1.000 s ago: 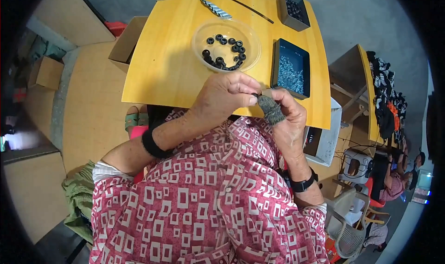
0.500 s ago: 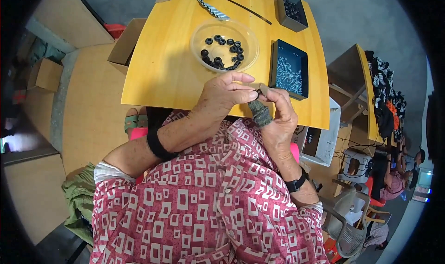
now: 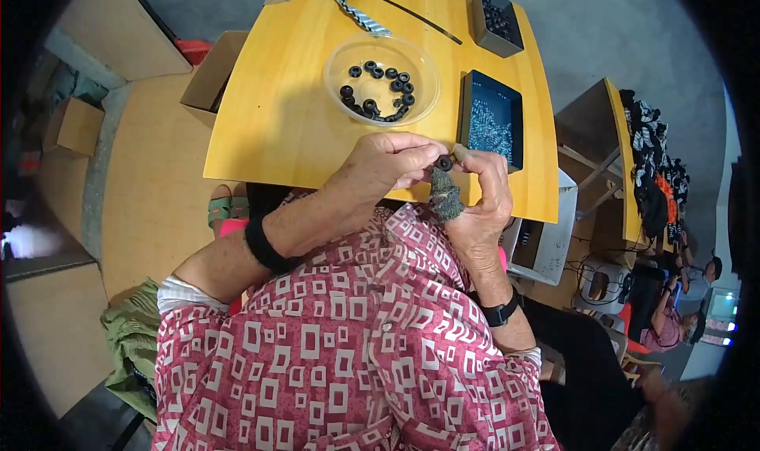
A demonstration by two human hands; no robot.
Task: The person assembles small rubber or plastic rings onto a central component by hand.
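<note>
My left hand (image 3: pixel 388 164) is closed in a pinch just above the table's front edge, its fingertips meeting those of my right hand (image 3: pixel 484 191). A small black ring-shaped piece (image 3: pixel 444 163) shows between the fingertips, held by my right hand. Anything else in the left pinch is hidden. Grey knitted material (image 3: pixel 445 201) appears wrapped round a finger of my right hand. Beyond the hands, a clear round bowl (image 3: pixel 431 65) holds several similar black pieces. Beside it at the right stands a dark tray (image 3: pixel 467 103) of tiny silvery parts.
A second dark box (image 3: pixel 480 30) with black pieces stands at the table's (image 3: pixel 269 126) far right. A thin black rod (image 3: pixel 412 12) and a striped strip (image 3: pixel 362 14) lie at the back. A cardboard box (image 3: pixel 202 87) is at the left. Someone in dark clothing (image 3: pixel 586 372) is close at my right.
The small black piece now shows more plainly, its ring face turned into view. My hands have shifted slightly at the fingertips. A person in dark clothing has come in at the lower right.
</note>
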